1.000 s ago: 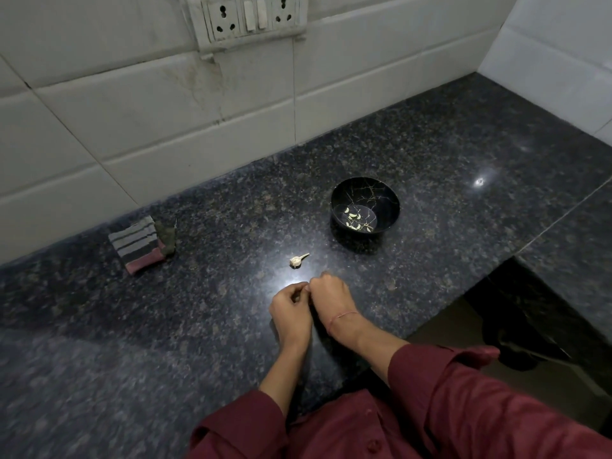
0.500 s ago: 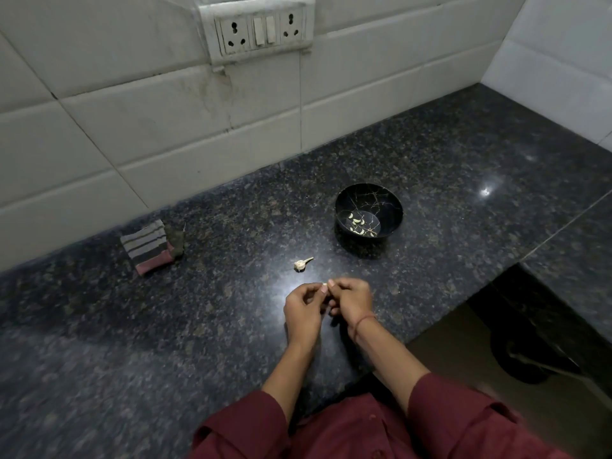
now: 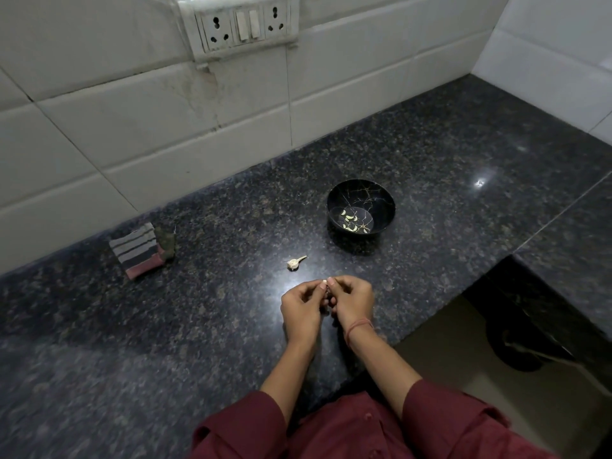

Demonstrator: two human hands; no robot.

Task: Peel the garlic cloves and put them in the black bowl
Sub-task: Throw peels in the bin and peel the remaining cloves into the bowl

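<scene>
My left hand (image 3: 299, 308) and my right hand (image 3: 352, 301) meet above the dark granite counter, fingertips pinching one small pale garlic clove (image 3: 325, 282) between them. Most of the clove is hidden by the fingers. The black bowl (image 3: 361, 207) with gold crack lines stands beyond my hands to the right and holds several peeled cloves (image 3: 352, 221). The rest of the garlic bulb with its stem (image 3: 295, 262) lies on the counter just beyond my left hand.
A folded striped cloth (image 3: 140, 250) lies at the left by the white tiled wall. A socket and switch plate (image 3: 243, 26) is on the wall above. The counter edge drops off at the right (image 3: 440, 321), over a lower floor area.
My hands have stayed together on the clove, shifting slightly away from me on the counter. The view has tilted a little. Bowl, bulb and cloth have not moved.
</scene>
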